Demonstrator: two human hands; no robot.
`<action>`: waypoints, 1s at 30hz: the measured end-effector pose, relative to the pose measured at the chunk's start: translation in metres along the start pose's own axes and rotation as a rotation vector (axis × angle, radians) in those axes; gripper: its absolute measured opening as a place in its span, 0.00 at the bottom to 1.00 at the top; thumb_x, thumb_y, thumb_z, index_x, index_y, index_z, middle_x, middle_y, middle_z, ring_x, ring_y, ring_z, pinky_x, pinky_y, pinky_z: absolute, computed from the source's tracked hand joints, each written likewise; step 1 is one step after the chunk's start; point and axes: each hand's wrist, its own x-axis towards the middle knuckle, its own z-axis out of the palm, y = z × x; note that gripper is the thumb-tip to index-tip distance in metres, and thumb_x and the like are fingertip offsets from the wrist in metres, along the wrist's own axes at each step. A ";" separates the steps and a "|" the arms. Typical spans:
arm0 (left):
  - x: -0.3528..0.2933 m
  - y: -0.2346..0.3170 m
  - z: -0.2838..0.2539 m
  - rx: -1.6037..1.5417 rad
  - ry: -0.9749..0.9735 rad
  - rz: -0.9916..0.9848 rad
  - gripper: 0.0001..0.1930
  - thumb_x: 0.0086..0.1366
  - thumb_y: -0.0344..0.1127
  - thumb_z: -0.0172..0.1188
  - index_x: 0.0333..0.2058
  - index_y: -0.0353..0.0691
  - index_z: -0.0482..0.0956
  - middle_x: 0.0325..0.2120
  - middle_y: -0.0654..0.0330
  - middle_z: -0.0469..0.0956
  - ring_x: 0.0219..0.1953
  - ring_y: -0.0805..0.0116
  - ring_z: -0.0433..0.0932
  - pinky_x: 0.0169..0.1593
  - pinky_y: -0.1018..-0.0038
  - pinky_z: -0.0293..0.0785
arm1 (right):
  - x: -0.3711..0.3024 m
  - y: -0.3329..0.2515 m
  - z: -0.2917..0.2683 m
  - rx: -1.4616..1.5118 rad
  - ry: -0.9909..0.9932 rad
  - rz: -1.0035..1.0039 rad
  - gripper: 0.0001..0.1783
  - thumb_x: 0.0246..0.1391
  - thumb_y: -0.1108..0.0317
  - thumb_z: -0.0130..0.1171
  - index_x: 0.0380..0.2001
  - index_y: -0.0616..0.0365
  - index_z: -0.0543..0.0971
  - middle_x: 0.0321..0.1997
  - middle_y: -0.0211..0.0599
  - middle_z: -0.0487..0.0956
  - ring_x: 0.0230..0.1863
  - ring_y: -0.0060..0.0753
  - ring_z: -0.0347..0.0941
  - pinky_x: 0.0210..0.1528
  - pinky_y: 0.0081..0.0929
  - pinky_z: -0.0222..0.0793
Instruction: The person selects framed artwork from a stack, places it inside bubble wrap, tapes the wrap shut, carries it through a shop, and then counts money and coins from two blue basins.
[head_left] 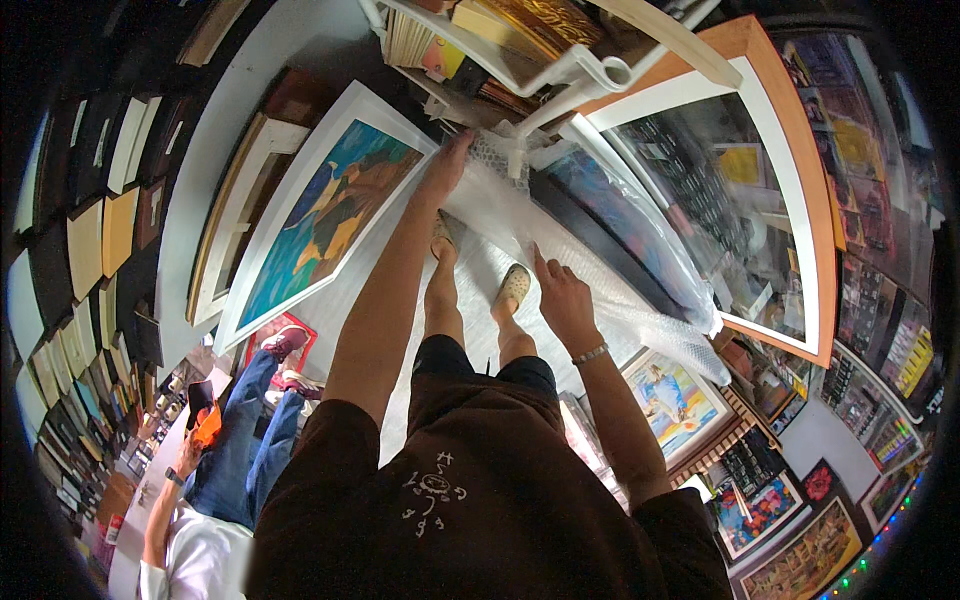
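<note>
A sheet of bubble wrap (560,240) hangs slantwise in front of me, from the upper middle down to the right. My left hand (450,165) reaches far forward and is closed on its upper end, beside the corner of a white-framed painting (330,210) in blue, green and brown. Lower on the sheet, my right hand (566,300) has its index finger stretched out against the edge; its other fingers are loosely bent and its thumb is hidden. Just behind the wrap leans a dark picture in clear plastic (630,230).
A large wood-framed glazed picture (822,200) stands on the right. White metal rack bars (590,80) cross overhead. Framed pictures (675,400) lean at lower right. Shelves of dark and pale items (90,240) line the left. Another person in jeans (240,450) holds an orange object (207,425).
</note>
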 end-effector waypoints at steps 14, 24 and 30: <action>-0.006 -0.015 0.034 0.404 0.541 0.590 0.13 0.56 0.30 0.61 0.40 0.37 0.72 0.36 0.47 0.77 0.41 0.44 0.77 0.45 0.55 0.73 | -0.007 0.109 -0.005 0.112 0.383 0.286 0.15 0.57 0.67 0.53 0.47 0.59 0.71 0.43 0.52 0.73 0.48 0.59 0.70 0.48 0.51 0.67; 0.001 -0.026 0.034 0.454 0.687 0.516 0.17 0.57 0.44 0.63 0.35 0.34 0.76 0.34 0.45 0.78 0.39 0.42 0.78 0.42 0.55 0.74 | -0.075 0.186 0.007 -0.260 0.046 0.278 0.39 0.42 0.54 0.71 0.55 0.59 0.68 0.54 0.50 0.71 0.57 0.58 0.65 0.57 0.52 0.62; -0.012 -0.059 0.009 0.131 0.802 0.079 0.26 0.61 0.53 0.59 0.41 0.31 0.79 0.33 0.41 0.82 0.38 0.43 0.82 0.41 0.58 0.76 | -0.112 0.187 0.029 0.172 -0.031 0.319 0.39 0.40 0.52 0.72 0.53 0.60 0.69 0.50 0.55 0.72 0.53 0.62 0.67 0.54 0.50 0.66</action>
